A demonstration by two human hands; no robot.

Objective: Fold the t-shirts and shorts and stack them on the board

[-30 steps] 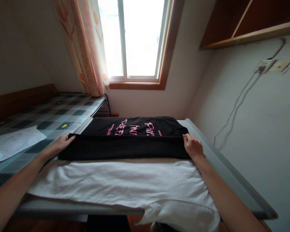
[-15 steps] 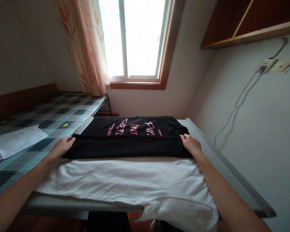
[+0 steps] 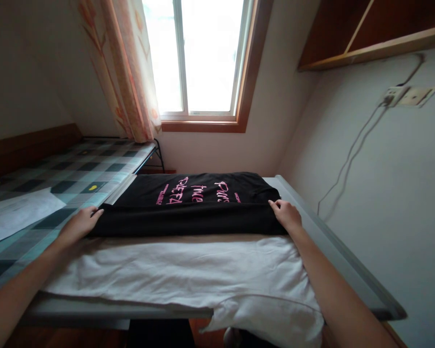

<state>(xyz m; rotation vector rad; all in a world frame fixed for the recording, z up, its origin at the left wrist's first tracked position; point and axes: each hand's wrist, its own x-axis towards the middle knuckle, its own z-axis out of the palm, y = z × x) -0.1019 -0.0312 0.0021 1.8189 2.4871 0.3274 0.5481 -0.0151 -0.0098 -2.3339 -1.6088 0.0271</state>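
Note:
A black T-shirt (image 3: 188, 220) with pink lettering lies across the table, its near side folded over so that part of the print is covered. My left hand (image 3: 82, 222) pinches the folded edge at its left end. At the right end, near the sleeve, my right hand (image 3: 286, 213) grips the same edge between thumb and fingers. A white T-shirt (image 3: 174, 273) is spread flat in front of the black one, and its sleeve hangs over the table's front edge.
The grey table (image 3: 351, 263) stands against the right wall. On the left is a bed with a checked mattress (image 3: 108, 166), and papers (image 3: 21, 215) lie on it. A curtain (image 3: 125, 72) hangs by the window. A cable runs from the wall socket (image 3: 395, 95) down behind the table.
The view has shifted slightly. My left hand has moved a little left along the black T-shirt's fold, and more of the print shows. The right hand keeps its hold.

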